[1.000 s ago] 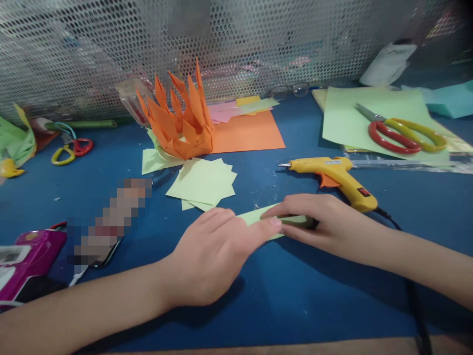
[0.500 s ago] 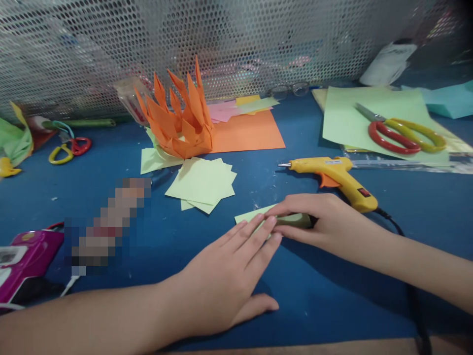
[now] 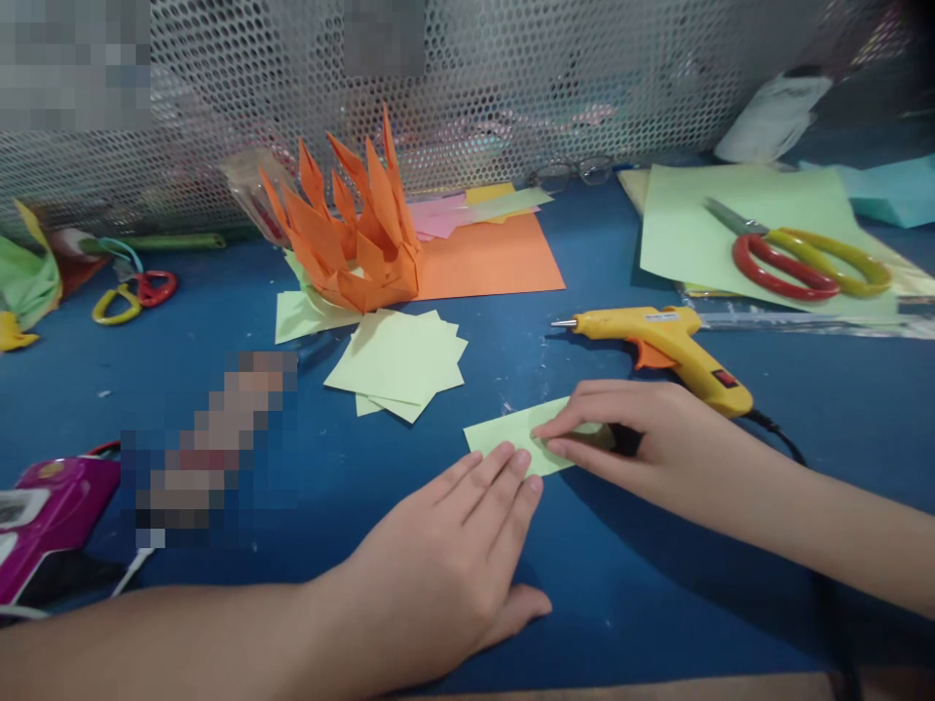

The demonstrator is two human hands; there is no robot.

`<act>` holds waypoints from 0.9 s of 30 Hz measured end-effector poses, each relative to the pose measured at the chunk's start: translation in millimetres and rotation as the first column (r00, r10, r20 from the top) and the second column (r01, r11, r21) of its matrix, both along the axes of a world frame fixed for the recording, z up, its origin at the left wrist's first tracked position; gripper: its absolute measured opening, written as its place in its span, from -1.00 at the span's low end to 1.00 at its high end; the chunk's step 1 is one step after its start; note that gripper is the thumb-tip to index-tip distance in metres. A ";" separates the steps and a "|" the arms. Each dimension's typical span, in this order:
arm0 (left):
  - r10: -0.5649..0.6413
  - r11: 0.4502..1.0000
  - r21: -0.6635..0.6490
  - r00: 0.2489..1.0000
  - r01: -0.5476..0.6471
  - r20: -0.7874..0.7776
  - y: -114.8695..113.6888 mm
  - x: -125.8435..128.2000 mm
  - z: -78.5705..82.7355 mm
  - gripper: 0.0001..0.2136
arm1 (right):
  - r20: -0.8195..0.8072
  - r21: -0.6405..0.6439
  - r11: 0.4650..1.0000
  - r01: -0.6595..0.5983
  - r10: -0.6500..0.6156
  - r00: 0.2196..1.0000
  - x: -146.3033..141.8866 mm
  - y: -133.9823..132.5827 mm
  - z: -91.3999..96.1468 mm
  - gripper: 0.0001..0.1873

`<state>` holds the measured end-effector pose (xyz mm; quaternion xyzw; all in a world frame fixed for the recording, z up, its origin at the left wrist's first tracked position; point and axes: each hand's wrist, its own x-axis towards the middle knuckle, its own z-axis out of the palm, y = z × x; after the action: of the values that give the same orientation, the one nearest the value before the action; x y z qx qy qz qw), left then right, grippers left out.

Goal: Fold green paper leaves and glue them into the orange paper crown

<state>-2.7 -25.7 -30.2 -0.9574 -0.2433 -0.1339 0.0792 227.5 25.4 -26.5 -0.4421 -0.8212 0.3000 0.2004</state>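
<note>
A folded light green paper strip [image 3: 511, 434] lies on the blue table [image 3: 584, 584]. My right hand [image 3: 643, 438] rests on its right end, fingers pressed down on the paper. My left hand [image 3: 453, 555] lies flat on the table with fingers stretched out, its fingertips touching the strip's near edge. A stack of light green paper squares [image 3: 398, 362] sits just beyond, in front of an orange spiky folded paper crown [image 3: 355, 234].
A yellow glue gun [image 3: 668, 341] lies right behind my right hand, its cord running right. Red and yellow scissors [image 3: 800, 263] rest on green sheets at right. An orange sheet [image 3: 497, 258], small scissors [image 3: 131, 297] and a pink device [image 3: 51, 506] sit left. A perforated metal screen [image 3: 474, 88] closes the back.
My left hand slid back toward me off the strip and flattened with fingers extended. More of the green strip shows now. My right hand stayed on the strip's right end.
</note>
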 end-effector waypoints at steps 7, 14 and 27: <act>0.000 0.996 0.088 1.000 -0.002 0.022 -1.3 1.5 -0.3 -0.54 | -0.026 0.038 0.999 0.003 -0.002 1.000 0.4 -0.3 -2.7 -0.78; 0.007 0.992 0.128 0.998 -0.015 0.057 -0.7 0.0 1.8 -0.65 | -0.062 -0.008 1.000 0.015 -0.016 0.998 3.1 0.4 -6.7 -0.81; 0.024 0.999 -0.049 0.998 -0.021 0.063 9.0 1.4 8.3 -0.59 | 0.250 0.449 0.782 -0.431 0.353 0.901 11.1 9.1 -4.7 -0.61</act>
<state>-1.3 -16.7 -21.8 -0.9515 -0.2597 -0.1575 0.0499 238.6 34.5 -31.1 -0.2165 -0.9569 0.0803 0.1764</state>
